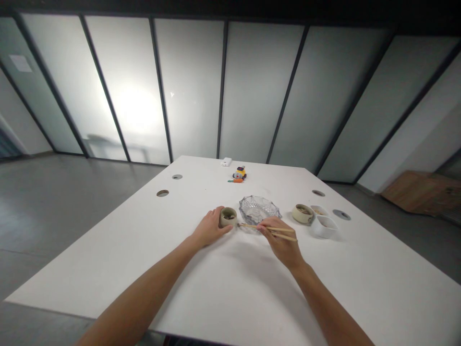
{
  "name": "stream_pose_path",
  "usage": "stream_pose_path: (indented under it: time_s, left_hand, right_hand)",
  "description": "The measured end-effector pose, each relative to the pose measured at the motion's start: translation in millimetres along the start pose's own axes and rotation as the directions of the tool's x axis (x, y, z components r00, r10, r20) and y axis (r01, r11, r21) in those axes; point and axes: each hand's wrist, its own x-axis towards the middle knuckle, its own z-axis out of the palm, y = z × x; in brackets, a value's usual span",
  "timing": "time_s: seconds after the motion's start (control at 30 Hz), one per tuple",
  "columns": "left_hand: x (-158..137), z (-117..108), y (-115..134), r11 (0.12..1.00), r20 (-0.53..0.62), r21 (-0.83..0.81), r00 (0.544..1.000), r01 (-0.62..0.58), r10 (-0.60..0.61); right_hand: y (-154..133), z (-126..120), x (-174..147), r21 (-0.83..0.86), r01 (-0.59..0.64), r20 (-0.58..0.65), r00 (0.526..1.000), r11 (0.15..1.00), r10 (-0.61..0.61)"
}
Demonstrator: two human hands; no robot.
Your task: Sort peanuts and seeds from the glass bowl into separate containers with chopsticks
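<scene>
My left hand is wrapped round the left side of a small beige ceramic cup, thumb at the front. Dark bits lie inside this cup; their kind is too small to make out. In my right hand is a pair of wooden chopsticks, their tips pointing left, close to the cup's right side. A small dark piece seems to be at the tips. Behind the chopsticks stands a clear scalloped glass bowl, its front partly hidden by my right hand.
Right of the glass bowl stand a second beige cup with dark contents and two small white dishes. Farther back on the white table are a yellow toy vehicle, an orange carrot-shaped item and a white box. Round holes pierce the tabletop.
</scene>
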Motion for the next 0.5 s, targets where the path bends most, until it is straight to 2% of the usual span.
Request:
stream_pose_path:
  time_s: [0.17, 0.5]
  left_hand:
    - [0.4, -0.8, 1.0, 1.0, 0.003, -0.008, 1.0, -0.003, 0.003]
    - [-0.3, 0.4, -0.4, 1.0, 0.014, 0.023, 1.0, 0.012, -0.013]
  right_hand:
    - [1.1, 0.1, 0.2, 0.022, -0.039, 0.022, 0.999, 0.999, 0.039]
    - [5.0, 3.1, -1.6, 0.053, -0.017, 0.022, 1.0, 0.998, 0.016]
